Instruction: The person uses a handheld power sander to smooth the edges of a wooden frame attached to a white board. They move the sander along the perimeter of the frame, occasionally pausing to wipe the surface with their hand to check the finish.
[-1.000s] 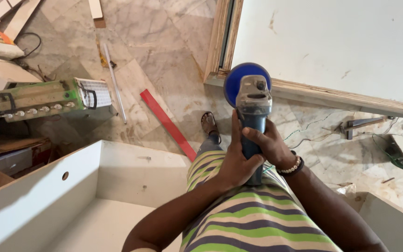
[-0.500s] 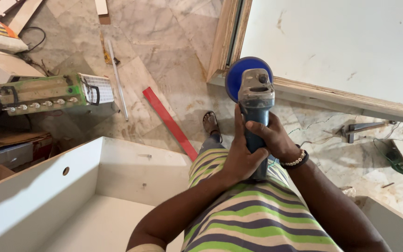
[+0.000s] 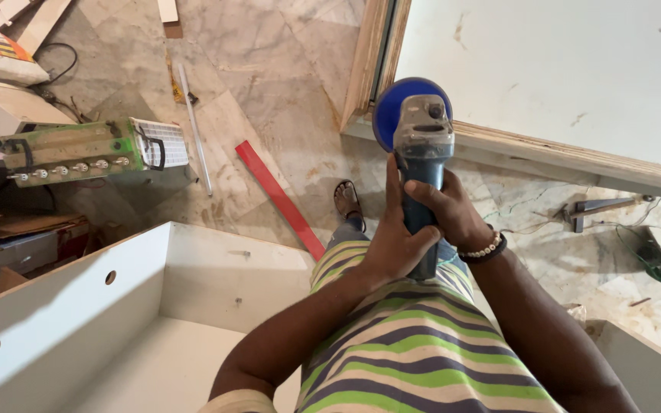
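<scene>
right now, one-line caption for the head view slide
Both hands, left and right, grip a blue grinder above a marble floor.

Left hand (image 3: pixel 395 245) and right hand (image 3: pixel 449 210) both grip an angle grinder (image 3: pixel 420 153) above the marble floor (image 3: pixel 269 92).

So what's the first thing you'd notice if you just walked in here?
The blue angle grinder in the middle, held by both the left hand and the right hand over a striped shirt. Next, the red bar on the marble floor, and the white cabinet box at lower left.
</scene>
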